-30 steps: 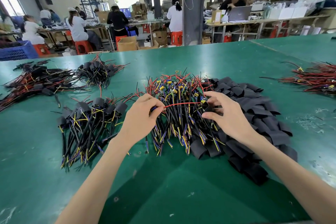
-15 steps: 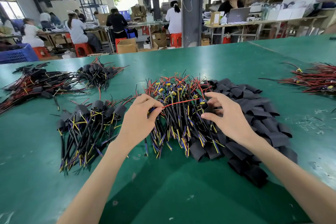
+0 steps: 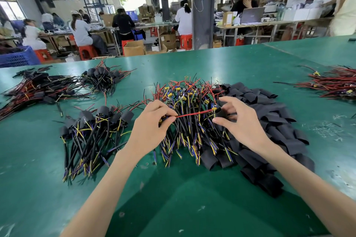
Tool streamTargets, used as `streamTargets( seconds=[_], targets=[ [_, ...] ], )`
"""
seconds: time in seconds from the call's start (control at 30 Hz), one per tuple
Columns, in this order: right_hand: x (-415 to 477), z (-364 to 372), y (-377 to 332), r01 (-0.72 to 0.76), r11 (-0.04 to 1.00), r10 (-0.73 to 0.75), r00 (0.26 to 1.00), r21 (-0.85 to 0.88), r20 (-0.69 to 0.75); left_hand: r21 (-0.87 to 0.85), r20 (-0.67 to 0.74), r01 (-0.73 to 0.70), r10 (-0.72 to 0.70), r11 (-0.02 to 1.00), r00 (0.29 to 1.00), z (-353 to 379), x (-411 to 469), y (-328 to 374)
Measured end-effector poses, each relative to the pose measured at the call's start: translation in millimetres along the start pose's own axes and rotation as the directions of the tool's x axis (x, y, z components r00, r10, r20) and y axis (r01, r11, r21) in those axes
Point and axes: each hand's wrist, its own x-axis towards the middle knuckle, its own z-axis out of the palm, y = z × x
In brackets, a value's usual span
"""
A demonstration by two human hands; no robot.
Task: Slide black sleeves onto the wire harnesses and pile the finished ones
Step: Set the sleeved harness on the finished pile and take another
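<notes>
Little moved: left hand (image 3: 152, 121) still pinches red wire (image 3: 192, 113); right hand (image 3: 244, 123) grips black sleeve (image 3: 219, 111) at wire's end, over counter (image 3: 173, 208) middle.

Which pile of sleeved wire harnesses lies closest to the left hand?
The black-capped pile of black, yellow and purple wires directly beside the left hand; the other two sleeved piles lie farther back and further left.

Nothing legible — the distant box (image 3: 227, 19) (beside the laptop (image 3: 252, 15)) is too blurred.
</notes>
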Motion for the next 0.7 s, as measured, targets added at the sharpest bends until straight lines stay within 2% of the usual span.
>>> streamTargets(
  seconds=[0.27, 0.37, 0.5, 0.57, 0.7],
  targets=[
    [-1.8, -1.3, -2.2, 0.058, 0.998, -0.057, 0.997, -0.01, 0.042, 0.015, 0.033, 0.003, -0.003, 1.0, 0.999, 1.6, -1.0, -2.8],
    [-3.4, -1.8, -2.3, 0.188, 0.977, -0.182, 0.981, -0.099, 0.07, -0.007, 0.044, -0.007, 0.008, 1.0, 0.999, 1.9, -0.4, -1.2],
    [-5.7, 3.7, -3.4, 0.436, 0.829, -0.411, 0.9, -0.351, 0.147, -0.088, 0.077, 0.003, 0.004, 0.996, 0.997, 5.5, -1.4, 8.4],
    [-7.5, 8.3, -6.0, 0.479, 0.786, -0.451, 0.877, -0.392, 0.166, -0.153, 0.11, 0.012, 0.005, 0.988, 0.994, 9.2, -3.3, 15.6],
    [-12.4, 14.4, -12.6, 0.496, 0.799, -0.473, 0.868, -0.342, 0.154, -0.208, 0.058, 0.009, 0.003, 0.978, 0.998, 14.4, -5.3, 23.0]
  ],
)
